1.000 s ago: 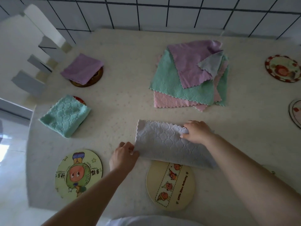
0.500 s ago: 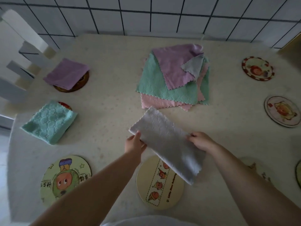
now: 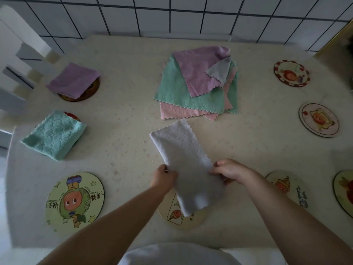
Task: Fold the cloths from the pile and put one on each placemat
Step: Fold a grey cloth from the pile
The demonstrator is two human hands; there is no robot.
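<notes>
You are pinching the grey cloth with your left hand and right hand, hanging over the nearest placemat; loosening either grip is risking the fold sliding open.

Two bare forearms reach forward from the bottom of the frame, hands level and close together.

The left hand is curled, back toward the camera, fingers tucked under and pinching the cloth at its left edge. The right hand mirrors it, knuckles up and fingers bent, gripping the right edge. Both wrists are straight, and the arms converge from the lower corners toward the middle.
</notes>
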